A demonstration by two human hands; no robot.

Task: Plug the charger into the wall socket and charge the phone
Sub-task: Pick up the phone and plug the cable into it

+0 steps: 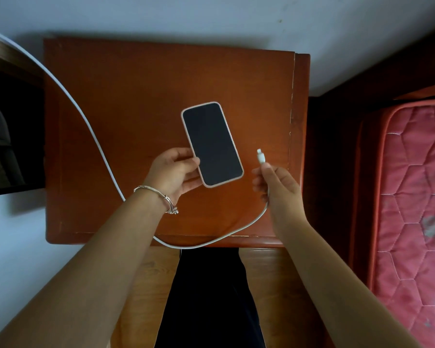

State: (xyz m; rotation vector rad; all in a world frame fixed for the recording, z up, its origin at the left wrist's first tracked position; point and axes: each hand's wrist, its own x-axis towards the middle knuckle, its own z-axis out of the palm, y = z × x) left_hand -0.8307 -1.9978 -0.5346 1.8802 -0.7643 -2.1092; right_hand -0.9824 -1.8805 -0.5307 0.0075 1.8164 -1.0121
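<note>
A brown wooden worktop [136,96] stands against a pale wall [211,13], seen from above. Its top is bare apart from what the hands hold over it; a chipped pale line runs down near its right edge.

The left hand [172,172] grips the lower left corner of the phone [212,144], thumb on the screen edge, fingers underneath. The phone faces up, screen dark, in a light case, tilted with its top toward the wall. A thin bracelet [158,198] sits on that wrist.

The right hand [278,187] is closed around the white cable [86,121] just below its plug [260,156], which points up, just beside the phone's lower right edge and not touching it. From the hand the cable loops down across the worktop's near edge, passes under the left forearm, then curves up and away to the upper left, out of view.

To the right lies a red quilted mattress [412,197]. To the left is dark furniture [8,121].
</note>
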